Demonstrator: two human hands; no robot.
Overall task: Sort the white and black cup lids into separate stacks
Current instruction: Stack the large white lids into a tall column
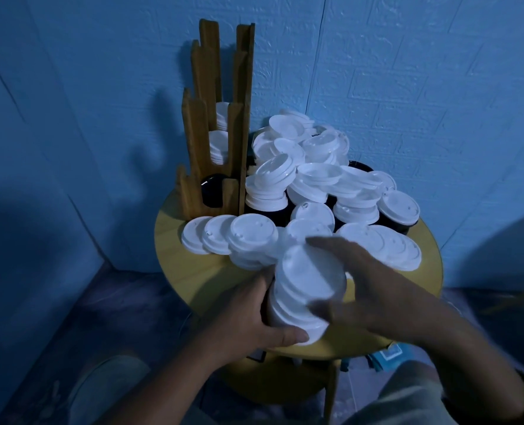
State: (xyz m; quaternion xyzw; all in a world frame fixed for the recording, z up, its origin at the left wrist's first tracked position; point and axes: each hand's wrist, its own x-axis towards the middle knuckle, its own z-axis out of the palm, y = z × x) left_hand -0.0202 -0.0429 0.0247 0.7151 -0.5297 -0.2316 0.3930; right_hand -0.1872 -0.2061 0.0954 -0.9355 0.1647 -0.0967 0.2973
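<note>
Dimly, a round yellow table is standing against embossed blue walls, bearing a notched wooden rack and heaped glossy white lids. Near its edge the left hand is gripping a tilted lid stack; the right hand is blurring over it, grip unclear

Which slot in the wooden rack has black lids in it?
The lowest, front slot of the wooden rack holds black lids; the two taller slots behind it hold white lids.
</note>
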